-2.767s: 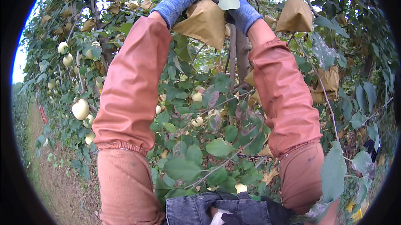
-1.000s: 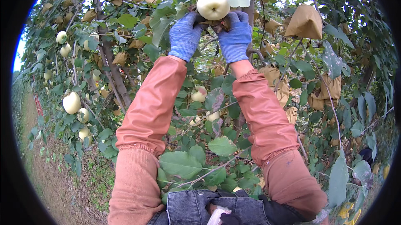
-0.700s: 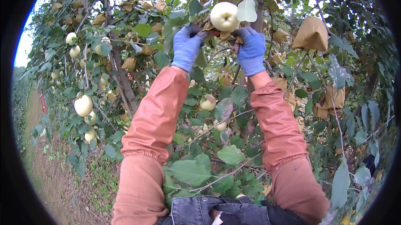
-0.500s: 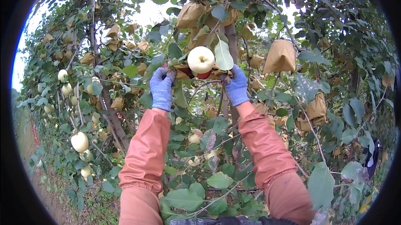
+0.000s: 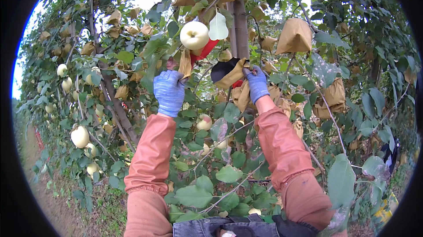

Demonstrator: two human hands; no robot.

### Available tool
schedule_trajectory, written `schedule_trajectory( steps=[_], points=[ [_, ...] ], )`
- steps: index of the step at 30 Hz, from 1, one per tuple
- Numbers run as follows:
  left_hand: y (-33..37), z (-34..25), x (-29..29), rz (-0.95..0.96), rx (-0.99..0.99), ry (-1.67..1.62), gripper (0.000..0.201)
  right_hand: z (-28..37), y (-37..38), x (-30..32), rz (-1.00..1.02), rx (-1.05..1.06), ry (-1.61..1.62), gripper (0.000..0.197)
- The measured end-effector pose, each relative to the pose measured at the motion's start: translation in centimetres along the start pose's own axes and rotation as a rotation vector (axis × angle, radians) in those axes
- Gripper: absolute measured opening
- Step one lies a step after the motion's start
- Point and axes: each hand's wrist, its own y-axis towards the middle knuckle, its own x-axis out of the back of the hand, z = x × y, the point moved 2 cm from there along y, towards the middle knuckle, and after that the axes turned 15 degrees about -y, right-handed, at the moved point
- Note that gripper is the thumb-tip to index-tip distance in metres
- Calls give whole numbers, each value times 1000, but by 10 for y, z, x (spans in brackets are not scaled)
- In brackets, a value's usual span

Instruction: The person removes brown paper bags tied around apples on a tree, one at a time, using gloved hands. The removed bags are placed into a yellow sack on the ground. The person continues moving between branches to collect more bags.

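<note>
From where I'm standing, the pale apple [image 5: 194, 35] is hanging bare left of the trunk [image 5: 240, 30], higher than both gloved hands. Left hand [image 5: 169, 92] has its fingers pinched on a paper strip [image 5: 185, 64] right under the fruit, red sheet [image 5: 206, 49] beside it. Right hand's [image 5: 257, 84] clamped on a torn bag [image 5: 231, 77], black inside, apart from the apple. Another brown bag [image 5: 294, 37] hangs upper right, more apples [image 5: 79, 137] dangle way left.
</note>
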Motion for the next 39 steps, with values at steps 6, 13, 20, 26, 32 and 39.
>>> schedule_trajectory(
  steps=[6,13,20,26,32,39],
  points=[
    [-11,-36,1,94,-243,-89,22,44,-30,-25,203,256,-76,37],
    [-13,-38,-12,95,-85,-362,25,92,-5,-34,466,214,99,37],
    [-35,-30,-22,83,404,-609,11,68,-1,-50,455,217,7,37],
    [-69,-24,-27,164,524,-633,14,56,-27,-44,668,205,-191,53],
    [-94,-9,-41,121,1004,-1172,16,60,-88,-50,909,37,-44,57],
    [-83,-16,-65,336,1078,-1353,47,24,-105,-38,519,93,-162,46]
  ],
)
